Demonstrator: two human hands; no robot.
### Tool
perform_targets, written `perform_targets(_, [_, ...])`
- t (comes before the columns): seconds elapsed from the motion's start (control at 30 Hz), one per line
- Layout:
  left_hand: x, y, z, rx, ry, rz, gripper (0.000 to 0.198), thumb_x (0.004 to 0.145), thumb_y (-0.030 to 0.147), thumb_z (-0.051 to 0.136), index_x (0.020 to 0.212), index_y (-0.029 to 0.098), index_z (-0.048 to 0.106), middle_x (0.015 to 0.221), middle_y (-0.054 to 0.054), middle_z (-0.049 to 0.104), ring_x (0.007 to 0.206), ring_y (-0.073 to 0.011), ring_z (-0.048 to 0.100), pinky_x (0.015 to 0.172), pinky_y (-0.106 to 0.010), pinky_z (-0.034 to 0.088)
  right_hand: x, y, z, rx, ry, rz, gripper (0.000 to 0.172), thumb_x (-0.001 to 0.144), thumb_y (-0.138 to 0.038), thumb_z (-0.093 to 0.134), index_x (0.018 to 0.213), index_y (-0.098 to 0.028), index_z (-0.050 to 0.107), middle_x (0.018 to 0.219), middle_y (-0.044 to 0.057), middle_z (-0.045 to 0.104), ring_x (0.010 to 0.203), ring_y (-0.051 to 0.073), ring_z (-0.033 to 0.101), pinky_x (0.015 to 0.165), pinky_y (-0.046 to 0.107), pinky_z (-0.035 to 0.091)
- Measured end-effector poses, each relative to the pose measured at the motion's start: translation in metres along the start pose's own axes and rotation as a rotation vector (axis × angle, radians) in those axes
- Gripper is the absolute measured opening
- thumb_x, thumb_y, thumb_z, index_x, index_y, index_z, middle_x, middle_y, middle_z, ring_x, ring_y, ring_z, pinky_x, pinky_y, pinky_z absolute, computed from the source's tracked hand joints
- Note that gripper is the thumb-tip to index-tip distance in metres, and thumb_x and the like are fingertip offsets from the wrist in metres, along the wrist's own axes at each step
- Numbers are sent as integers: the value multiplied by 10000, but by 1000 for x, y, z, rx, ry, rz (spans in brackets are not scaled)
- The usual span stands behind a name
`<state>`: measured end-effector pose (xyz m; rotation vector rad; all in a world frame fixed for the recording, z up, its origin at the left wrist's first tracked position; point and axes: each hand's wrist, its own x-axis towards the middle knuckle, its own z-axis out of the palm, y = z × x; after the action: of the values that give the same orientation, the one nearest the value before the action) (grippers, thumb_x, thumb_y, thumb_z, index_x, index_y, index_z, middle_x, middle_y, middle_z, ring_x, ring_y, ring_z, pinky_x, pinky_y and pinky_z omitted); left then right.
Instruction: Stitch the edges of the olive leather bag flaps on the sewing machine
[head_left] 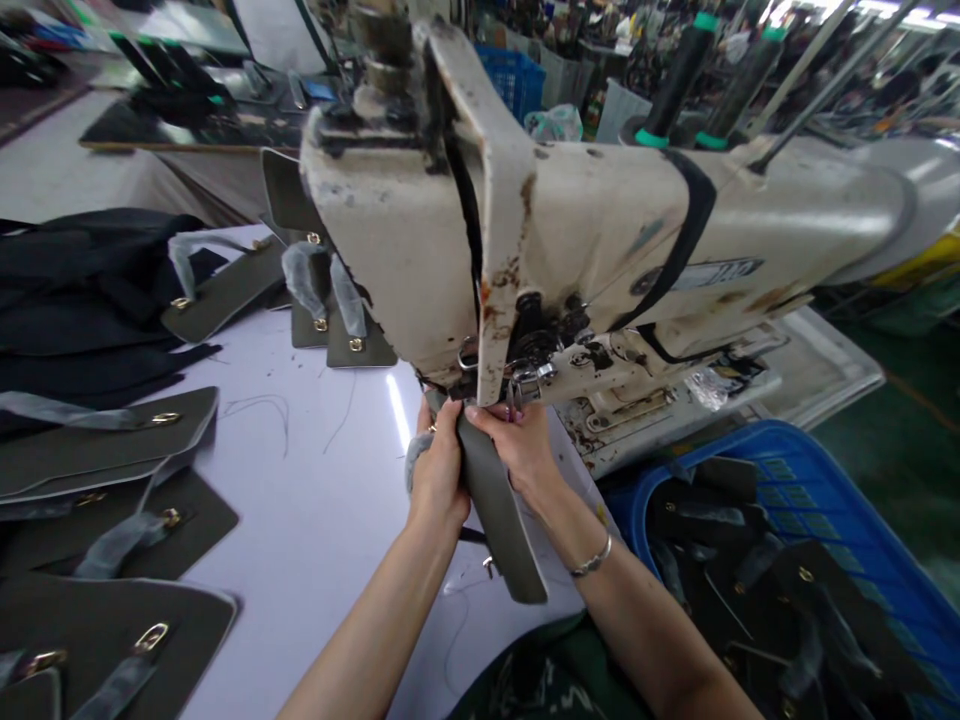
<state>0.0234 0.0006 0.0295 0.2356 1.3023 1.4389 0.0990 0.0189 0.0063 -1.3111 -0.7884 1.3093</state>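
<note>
An olive-grey bag panel (495, 500) with a pale edge slants from under the sewing machine (600, 230) toward me. My left hand (440, 468) grips its left side near the top, thumb on the panel, beside a plastic-wrapped handle (417, 458). On the other side, my right hand (519, 440) pinches the panel's upper edge close to the presser foot area. Something small and pinkish shows at the right fingers, too small to name. The needle and the panel's far end are hidden behind the machine head and my fingers.
Similar panels with gold buckles and wrapped handles lie on the white table (360, 590) at left, near black fabric (90, 290). At right stands a blue basket (847, 500) holding more panels. Black thread cones (679, 75) rise behind the machine.
</note>
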Motion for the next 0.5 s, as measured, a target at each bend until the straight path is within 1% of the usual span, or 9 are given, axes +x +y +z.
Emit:
perform_targets(0.1, [3,1,2,-4,21,4,404,816,295,715,1216,305,664,1045,27,752,822,-130,701,671,-178,550,3,-1,-4,-53,-70,-15,234,661,-350,810,620,-158,682,621,10,679,588,151,610,562,248,469])
perform_targets(0.17, [6,2,3,-7,32,-1,426,812,288,715,1234,309,658,1045,26,752,832,-138,706,701,-194,565,3,-2,-5,-79,-61,-9,283,657,-353,810,551,-167,625,565,-6,631,542,136,561,527,240,437])
perform_targets(0.23, [7,3,3,-11,24,2,448,811,291,719,1252,315,652,1047,25,751,845,-146,709,741,-216,581,3,-4,-5,-96,-59,-11,300,647,-339,812,524,-171,596,547,-12,608,537,130,537,513,233,417])
perform_targets(0.37, [11,3,1,-12,-1,13,462,809,297,722,1265,317,648,1051,19,749,839,-149,707,746,-231,588,1,-9,-5,-96,-92,-12,206,654,-315,805,600,-154,689,629,16,672,598,141,573,540,230,434])
perform_targets(0.43, [12,2,1,-2,4,24,458,809,298,719,1261,314,647,1054,16,750,825,-146,706,723,-224,584,-1,-12,-10,-84,-142,10,196,664,-326,807,652,-143,738,662,31,695,602,140,576,542,229,431])
perform_targets(0.5, [13,1,0,11,3,31,455,811,301,715,1260,311,642,1051,15,751,810,-141,705,693,-212,574,-4,-17,-21,-64,-227,49,231,673,-355,815,724,-133,776,701,44,713,577,117,545,527,216,403])
